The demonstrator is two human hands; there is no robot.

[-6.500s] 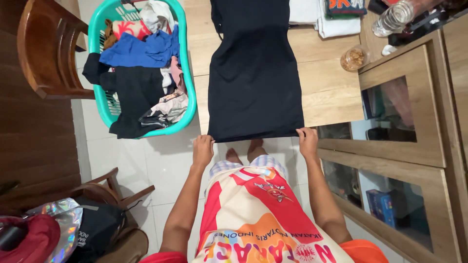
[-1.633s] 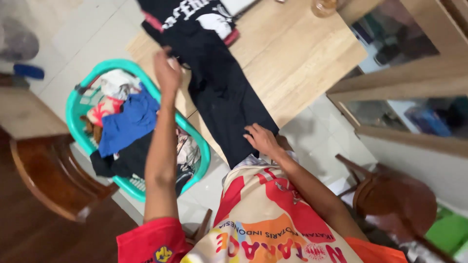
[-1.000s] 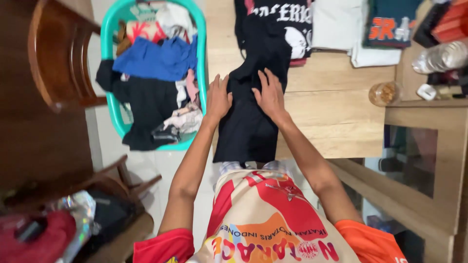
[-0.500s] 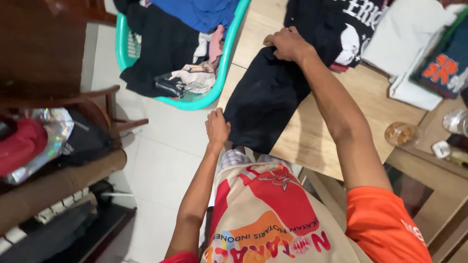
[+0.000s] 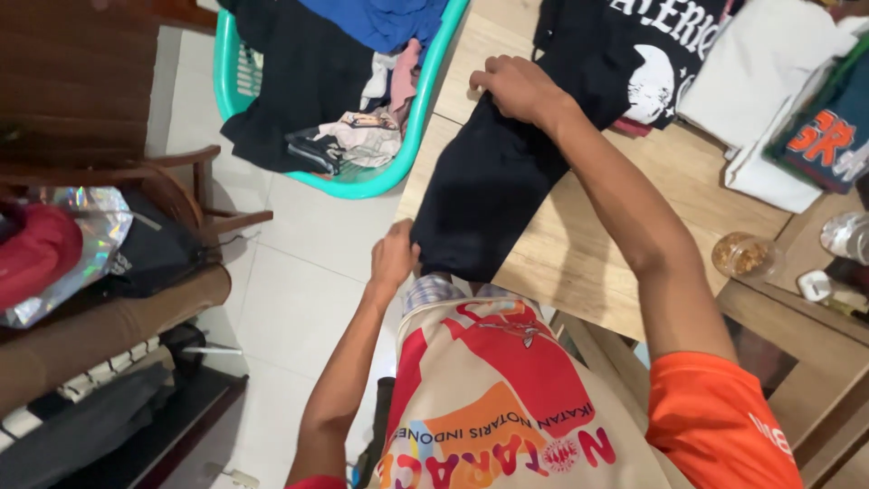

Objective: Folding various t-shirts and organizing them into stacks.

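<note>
A black garment (image 5: pixel 493 190), folded into a long narrow strip, lies on the light wooden table (image 5: pixel 597 244) with its near end hanging over the table's edge. My left hand (image 5: pixel 394 256) grips the garment's near left corner at that edge. My right hand (image 5: pixel 516 88) is closed on the far end of the strip, next to a folded black shirt with a white print (image 5: pixel 652 54).
A teal laundry basket (image 5: pixel 362 181) full of mixed clothes stands on the white tile floor left of the table. Folded white and dark shirts (image 5: pixel 778 100) lie at the table's far right. A small glass jar (image 5: pixel 742 255) stands near a wooden cabinet. A wooden chair (image 5: pixel 181 181) with bags is left.
My left hand has slid down to the hanging near corner of the black garment and closed on it. My right hand keeps its hold on the far end.
</note>
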